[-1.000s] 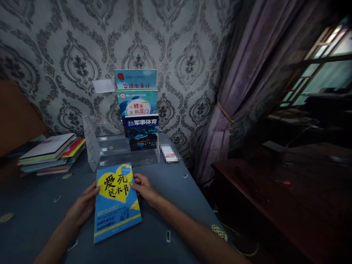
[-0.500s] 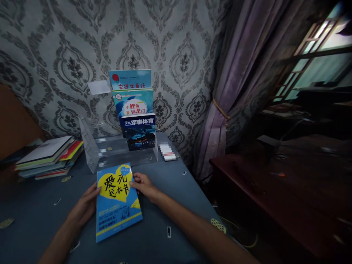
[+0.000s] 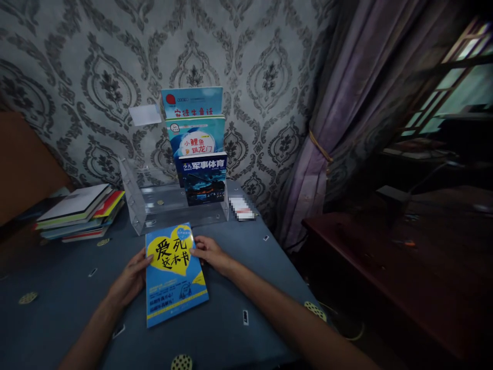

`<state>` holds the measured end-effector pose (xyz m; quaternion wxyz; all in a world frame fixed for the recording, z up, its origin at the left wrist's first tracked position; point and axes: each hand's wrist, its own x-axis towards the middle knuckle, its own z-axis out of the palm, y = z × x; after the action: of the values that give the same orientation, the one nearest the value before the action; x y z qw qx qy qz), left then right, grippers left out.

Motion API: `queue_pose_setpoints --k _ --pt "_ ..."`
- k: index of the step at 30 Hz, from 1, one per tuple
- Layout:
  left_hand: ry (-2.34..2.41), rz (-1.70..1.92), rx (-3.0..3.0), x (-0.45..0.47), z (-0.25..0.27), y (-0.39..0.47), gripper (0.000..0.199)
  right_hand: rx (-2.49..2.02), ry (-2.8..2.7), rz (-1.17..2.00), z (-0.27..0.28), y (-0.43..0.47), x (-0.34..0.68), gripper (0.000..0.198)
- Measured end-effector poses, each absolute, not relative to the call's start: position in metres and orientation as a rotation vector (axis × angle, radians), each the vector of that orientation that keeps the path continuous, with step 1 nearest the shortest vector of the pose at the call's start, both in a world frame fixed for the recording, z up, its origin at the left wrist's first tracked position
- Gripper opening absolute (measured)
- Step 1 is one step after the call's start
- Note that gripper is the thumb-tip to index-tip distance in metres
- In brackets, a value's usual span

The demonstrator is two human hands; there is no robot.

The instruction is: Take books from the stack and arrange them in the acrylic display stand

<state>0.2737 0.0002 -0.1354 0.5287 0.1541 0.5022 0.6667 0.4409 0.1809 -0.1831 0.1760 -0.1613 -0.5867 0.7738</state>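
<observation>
A blue book (image 3: pixel 175 288) with a yellow heart on its cover is held by its two side edges, tilted face up above the table. My left hand (image 3: pixel 134 272) is closed on its left edge, thumb on the cover. On the opposite edge my right hand (image 3: pixel 210 252) grips it near the top corner, its fingers partly hidden behind. Just beyond stands a clear tiered book rack (image 3: pixel 134 198). In its right half three books stand stepped: a dark blue book (image 3: pixel 205 180) in front, a teal book (image 3: pixel 215 134) behind it, and a light blue book (image 3: pixel 192 100) at the back.
A stack of books (image 3: pixel 73 210) lies at the left of the blue-grey table (image 3: pixel 227 349). A small blurred-out item (image 3: pixel 242 208) lies right of the rack. Patterned wall stands behind, with a tied purple curtain (image 3: pixel 308 169). A dark red table (image 3: pixel 370 267) is at right.
The whole view has shifted, so everything sits slightly further right and higher. Both hands still hold the blue book in much the same pose before the rack.
</observation>
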Motion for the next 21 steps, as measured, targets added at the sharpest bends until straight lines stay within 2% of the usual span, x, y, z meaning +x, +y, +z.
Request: queue_pose_setpoints --k 6,13,21 --pt "1.231 1.534 0.410 0.266 -0.141 -0.001 0.091 -0.467 -1.644 2.228 -0.182 0.183 0.442 0.055" --pt "1.213 1.562 0.403 0.274 -0.135 0.002 0.098 -0.426 -1.699 2.242 -0.179 0.183 0.444 0.050" --pt "1.261 1.502 0.449 0.271 -0.135 -0.001 0.096 -0.453 -1.669 2.290 -0.175 0.184 0.446 0.055"
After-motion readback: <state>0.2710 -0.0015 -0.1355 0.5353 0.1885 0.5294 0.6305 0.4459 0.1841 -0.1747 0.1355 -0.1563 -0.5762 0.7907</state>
